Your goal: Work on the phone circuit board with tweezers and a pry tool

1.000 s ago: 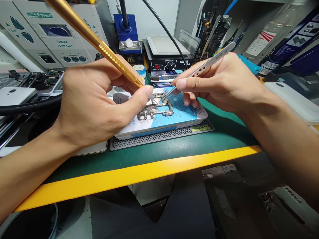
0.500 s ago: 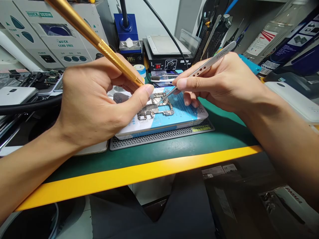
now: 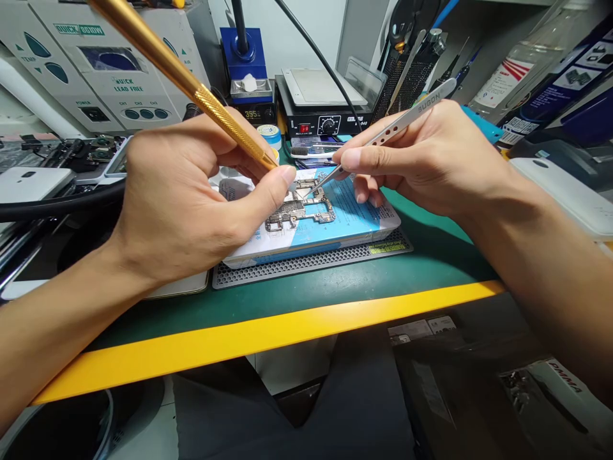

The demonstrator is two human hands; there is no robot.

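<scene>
My left hand (image 3: 191, 198) is closed around a gold, pen-shaped tool (image 3: 211, 105) with a knurled grip. The tool slants down to the right, and my thumb covers most of its tip. Silver tweezers (image 3: 407, 118) marked SUGON are pinched in my right hand (image 3: 421, 156). Their points reach down to the upper middle of a phone circuit board (image 3: 290, 214); whether they touch it is hard to tell. Under the board lies a blue and white box (image 3: 354, 220), flat on a grey perforated mat (image 3: 287, 271). Fingers of my right hand rest by the box's far right part.
Behind the box are a toothbrush (image 3: 311, 153), a small round tub (image 3: 269, 135) and a black device with a plate (image 3: 320, 96). A QUICK station (image 3: 119, 70) stands at left back. White phone shells (image 3: 560, 191) lie at right. A yellow edge (image 3: 268, 332) borders the green bench.
</scene>
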